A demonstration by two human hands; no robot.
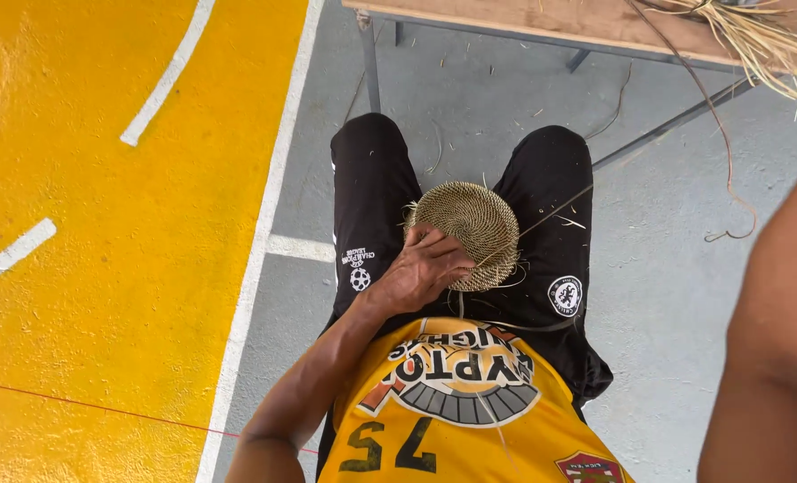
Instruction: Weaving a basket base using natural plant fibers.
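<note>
Head view: the left hand (421, 268) lies on the near edge of a round woven disc (466, 233) that rests on the lap between two black-clad thighs (367, 192); its fingers curl over the rim, a closed grip on the disc. The disc is coiled, tan fibre, tightly ribbed, with loose strands sticking out around its edge. One thin strand (555, 210) runs from it up toward the right. The right arm (770, 349) fills the right edge, blurred and cut off; its hand is out of frame. Grey floor (667, 268) lies open around the legs, yellow painted floor (103, 268) with white lines to the left. Above, a wooden worktop (542, 18) carries a bundle of pale straw (761, 40), partly cut off
</note>
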